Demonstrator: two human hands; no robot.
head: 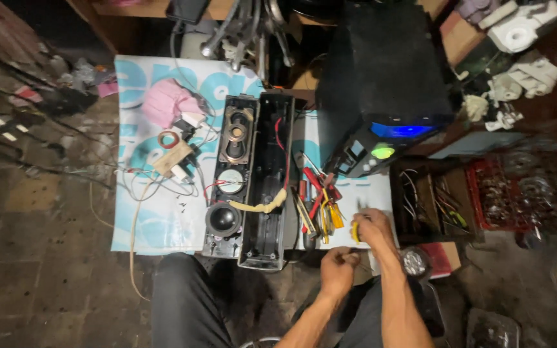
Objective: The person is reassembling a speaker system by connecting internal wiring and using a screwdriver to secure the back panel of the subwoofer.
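A: The right hand [374,227] is seen beside the pile of hand tools [317,206], its grip clamped on a yellow-handled tool [354,232], probably a screwdriver, though the tip is blurred

B: And the left hand [338,270] is held just below it, fingers curled together; whether anything is pinched in that grip cannot be told

A: The speaker cabinet is found already opened. The front panel [229,177] is laid face up on the printed sheet [156,219], with three round drivers mounted in a row

B: The black rear shell [269,187] is set right beside it, hollow side up, and the two halves are joined by red wires and a pale sleeved cable [262,206]

A: So the dismantling is judged done. Any work inside and the closing up appear to be left

B: A large black speaker box [381,84] with a blue light is stood behind the tools, and a wooden tray of parts [430,203] is placed to the right
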